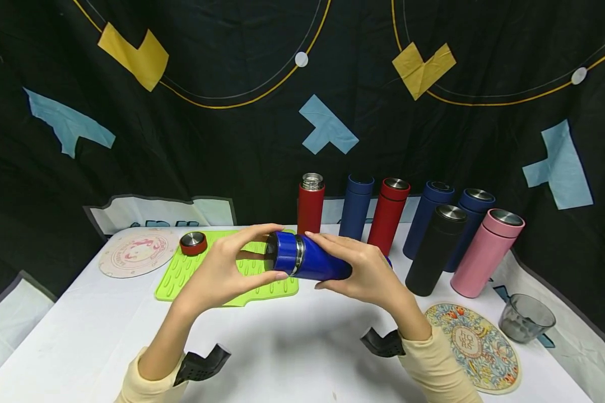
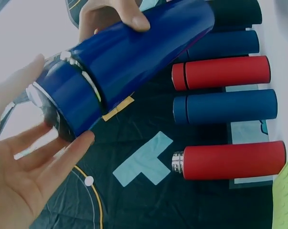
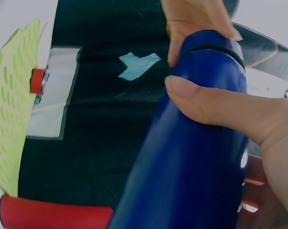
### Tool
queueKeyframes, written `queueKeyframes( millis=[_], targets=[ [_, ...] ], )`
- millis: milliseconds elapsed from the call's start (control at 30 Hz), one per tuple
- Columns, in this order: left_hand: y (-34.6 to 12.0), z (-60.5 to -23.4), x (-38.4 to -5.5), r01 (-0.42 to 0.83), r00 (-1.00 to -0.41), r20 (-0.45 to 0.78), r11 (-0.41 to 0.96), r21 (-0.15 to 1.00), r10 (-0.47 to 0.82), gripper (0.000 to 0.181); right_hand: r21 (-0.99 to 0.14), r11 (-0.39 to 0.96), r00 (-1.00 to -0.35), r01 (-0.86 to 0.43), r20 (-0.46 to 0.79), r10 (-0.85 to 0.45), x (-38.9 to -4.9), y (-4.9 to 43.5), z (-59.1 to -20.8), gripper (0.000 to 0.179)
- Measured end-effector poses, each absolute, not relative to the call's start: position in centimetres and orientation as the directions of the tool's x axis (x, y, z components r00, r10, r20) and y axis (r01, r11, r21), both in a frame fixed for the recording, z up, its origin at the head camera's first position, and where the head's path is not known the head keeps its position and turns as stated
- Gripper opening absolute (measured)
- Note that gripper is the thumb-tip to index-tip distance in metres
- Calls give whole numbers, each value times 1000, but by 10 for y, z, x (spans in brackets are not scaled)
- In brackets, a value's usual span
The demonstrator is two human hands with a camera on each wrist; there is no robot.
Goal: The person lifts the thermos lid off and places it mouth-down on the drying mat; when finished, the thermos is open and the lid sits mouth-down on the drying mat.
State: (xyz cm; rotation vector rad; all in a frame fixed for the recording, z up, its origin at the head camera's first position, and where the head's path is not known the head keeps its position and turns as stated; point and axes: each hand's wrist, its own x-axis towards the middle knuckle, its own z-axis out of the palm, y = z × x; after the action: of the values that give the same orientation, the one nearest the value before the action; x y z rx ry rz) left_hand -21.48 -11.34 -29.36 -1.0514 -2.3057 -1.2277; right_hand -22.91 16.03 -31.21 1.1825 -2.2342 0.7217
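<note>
A glossy blue thermos bottle (image 1: 322,258) is held tilted in the air above the table, its lid end pointing left. My left hand (image 1: 227,267) grips the lid (image 2: 69,95), thumb on one side and fingers on the other. The lid sits on the bottle, with a shiny ring at the seam. My right hand (image 1: 365,267) wraps around the body, and its thumb lies along the blue surface in the right wrist view. The bottle's base is mostly hidden behind the right hand in the head view.
Behind stands an open red bottle (image 1: 311,204), beside other blue, red, black and pink bottles (image 1: 488,253). A red lid (image 1: 193,244) lies on a green mat (image 1: 176,277). Round mats (image 1: 138,254) lie left and right (image 1: 471,347), and a glass cup (image 1: 526,319) stands far right.
</note>
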Motion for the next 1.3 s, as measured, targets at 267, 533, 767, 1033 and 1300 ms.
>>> queueKeyframes(
  millis=[267,533,767,1033,1300],
  targets=[
    [-111,-294,-215,682,-730,543,383,623,416,69,-109,540,-458,-834,684,-568,-230,159,-312,85],
    [-117,-293,-218,770,-627,552,329,547,550,79,-274,438,-503,-857,629,-592,-233,167,-312,87],
    [-117,-293,-220,822,-557,569,301,484,605,81,-389,368,-534,-845,567,-627,-236,170,-311,85],
    [-115,-295,-224,854,-508,592,275,442,626,76,-390,372,-537,-842,549,-641,-236,171,-311,85],
    [-115,-296,-222,791,-604,592,311,527,533,75,-317,436,-536,-842,585,-609,-231,168,-311,86]
  ],
)
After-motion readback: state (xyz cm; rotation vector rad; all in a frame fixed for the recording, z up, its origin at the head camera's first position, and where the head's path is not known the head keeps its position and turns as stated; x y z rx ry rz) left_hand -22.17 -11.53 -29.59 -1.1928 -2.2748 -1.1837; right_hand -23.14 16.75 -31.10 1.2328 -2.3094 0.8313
